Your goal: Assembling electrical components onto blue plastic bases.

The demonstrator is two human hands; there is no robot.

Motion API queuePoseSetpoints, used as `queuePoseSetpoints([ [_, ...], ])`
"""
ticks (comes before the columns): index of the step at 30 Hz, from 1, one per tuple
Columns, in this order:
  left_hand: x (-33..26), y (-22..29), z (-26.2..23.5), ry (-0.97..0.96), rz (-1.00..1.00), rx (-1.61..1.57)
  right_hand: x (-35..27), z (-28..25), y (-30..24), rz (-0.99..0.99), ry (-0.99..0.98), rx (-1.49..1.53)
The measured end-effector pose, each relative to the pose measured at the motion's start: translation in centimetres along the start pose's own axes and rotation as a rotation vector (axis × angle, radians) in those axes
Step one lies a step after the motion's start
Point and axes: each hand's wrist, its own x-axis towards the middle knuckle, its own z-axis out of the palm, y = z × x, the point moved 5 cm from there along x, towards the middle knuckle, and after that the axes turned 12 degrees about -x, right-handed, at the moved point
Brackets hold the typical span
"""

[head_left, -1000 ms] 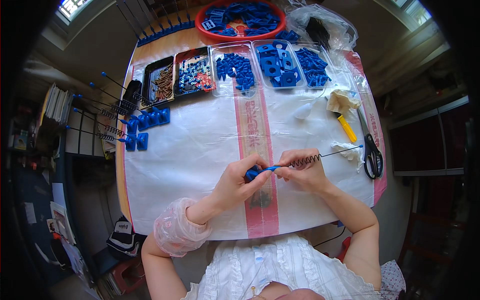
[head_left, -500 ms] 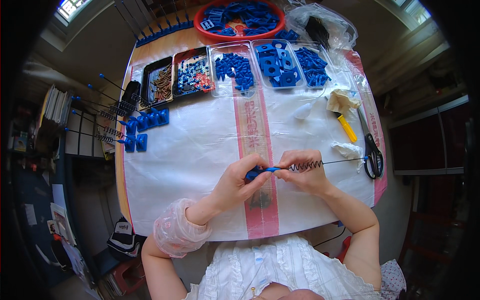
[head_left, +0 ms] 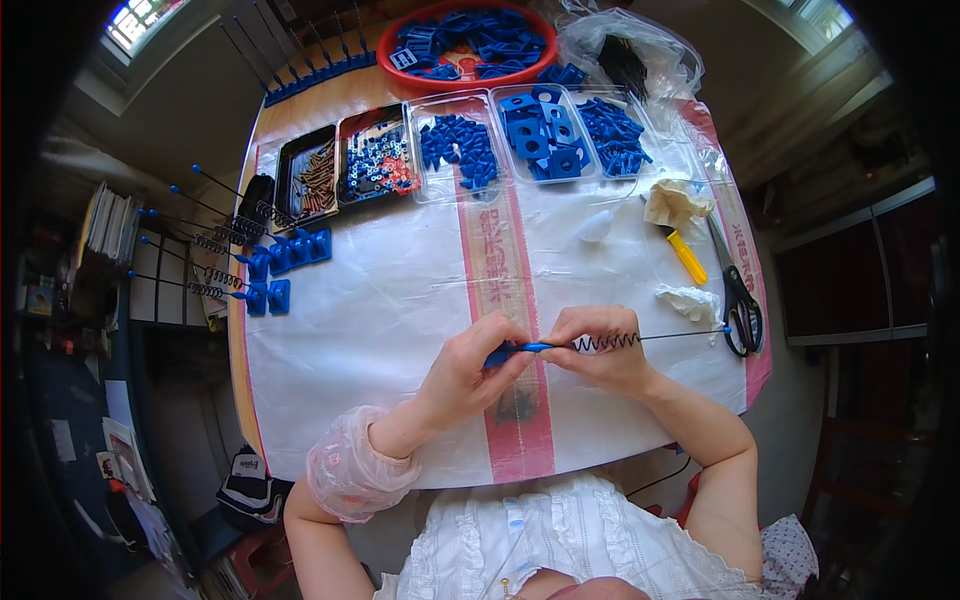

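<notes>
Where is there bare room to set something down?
The largest bare patch of white sheet lies left of centre, between the trays, blue bases and left hand. A smaller one lies between the right hand and the whitish object, left of the yellow-handled tool. Crowded: far side and right edge (scissors, crumpled tissue).

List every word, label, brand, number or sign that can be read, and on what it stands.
White plastic sheet with pink stripes: reddish characters, centre and right edge, not copied.
Black-and-white soft bag: small lettering, not copied.
Upright pale papers at far left: any print too small to read.
</notes>
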Motion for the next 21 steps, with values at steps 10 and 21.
queuePoseSetpoints([
  [10, 0.13, 0.59, -0.11, 0.004, 0.079, 0.033, -0.01, -0.03, -0.54, -0.05, -0.005, -0.036],
  [21, 0.01, 0.32, 0.03, 0.034, 0.078, 0.036, -0.17, 0.07, -0.35, -0.051, 0.011, -0.067],
])
